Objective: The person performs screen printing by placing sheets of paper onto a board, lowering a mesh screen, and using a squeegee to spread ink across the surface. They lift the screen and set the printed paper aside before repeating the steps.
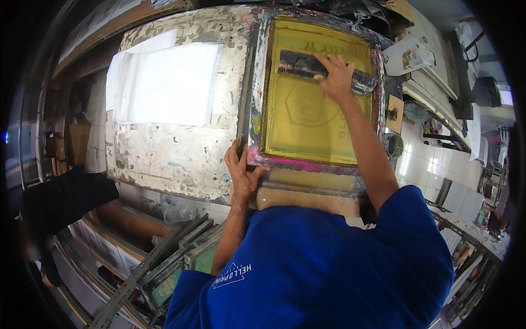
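Note:
My right hand (338,77) is closed over a long, dark, ink-stained squeegee (298,64). The squeegee lies crosswise, slightly slanted, over the far part of a yellow-green printing screen (290,137). Faint design shapes and lettering show in the mesh. Around the mesh runs a frame (307,165) smeared with pink, black and white ink. At its near left corner, my left hand (244,172) grips the frame, fingers along the left side and thumb at the near edge. The fingertips' undersides are hidden.
Left of the screen, white sheets (164,85) lie on a paint-spotted board (175,159). A white container (408,55) stands beyond the frame's right side, with a roll of tape (394,146) nearer. Several stored screens (203,249) lean below on the left. A dark-clothed person (68,200) is at far left.

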Tool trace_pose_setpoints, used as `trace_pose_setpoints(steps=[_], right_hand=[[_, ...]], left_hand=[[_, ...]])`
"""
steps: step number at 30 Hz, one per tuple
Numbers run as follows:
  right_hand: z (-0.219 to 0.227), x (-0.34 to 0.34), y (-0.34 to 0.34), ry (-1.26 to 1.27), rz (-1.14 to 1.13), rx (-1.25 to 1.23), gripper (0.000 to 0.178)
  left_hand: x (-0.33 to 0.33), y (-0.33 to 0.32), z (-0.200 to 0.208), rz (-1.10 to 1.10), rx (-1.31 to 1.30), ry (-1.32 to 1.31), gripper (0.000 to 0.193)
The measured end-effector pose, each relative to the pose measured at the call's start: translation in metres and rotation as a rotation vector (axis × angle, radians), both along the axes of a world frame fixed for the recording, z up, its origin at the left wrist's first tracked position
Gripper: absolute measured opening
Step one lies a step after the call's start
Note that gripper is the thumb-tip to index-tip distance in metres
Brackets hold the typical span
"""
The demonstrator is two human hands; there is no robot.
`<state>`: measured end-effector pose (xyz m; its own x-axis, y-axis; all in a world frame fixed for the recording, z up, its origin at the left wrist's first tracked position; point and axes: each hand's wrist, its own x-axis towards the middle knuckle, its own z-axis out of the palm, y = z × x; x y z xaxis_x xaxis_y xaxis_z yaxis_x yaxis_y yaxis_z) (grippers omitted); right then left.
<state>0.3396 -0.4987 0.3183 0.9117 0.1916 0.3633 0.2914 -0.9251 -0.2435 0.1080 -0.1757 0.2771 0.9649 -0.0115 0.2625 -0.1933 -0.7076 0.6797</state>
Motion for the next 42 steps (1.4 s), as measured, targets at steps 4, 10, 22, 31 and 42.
trace_pose_setpoints(steps=[4,10,22,31,42], right_hand=[[0.002,0.046,-0.01,0.048,-0.008,-0.066,0.067],[0.011,0.089,-0.037,0.141,0.123,0.07,0.062],[0.024,-0.031,0.002,-0.02,0.093,-0.051,0.049],[0.12,-0.182,0.036,0.128,0.114,0.071,0.048],[0.249,-0.148,0.028,-0.263,0.15,0.014,0.067]], left_hand=[[-0.001,0.001,-0.001,-0.008,-0.018,-0.008,0.094],[-0.001,0.0,0.0,0.0,-0.047,-0.047,0.092],[-0.007,-0.002,-0.004,0.011,-0.224,0.024,0.078],[0.003,-0.015,0.048,0.009,-0.351,-0.141,0.082],[0.084,-0.049,0.178,0.084,-0.726,-0.372,0.071]])
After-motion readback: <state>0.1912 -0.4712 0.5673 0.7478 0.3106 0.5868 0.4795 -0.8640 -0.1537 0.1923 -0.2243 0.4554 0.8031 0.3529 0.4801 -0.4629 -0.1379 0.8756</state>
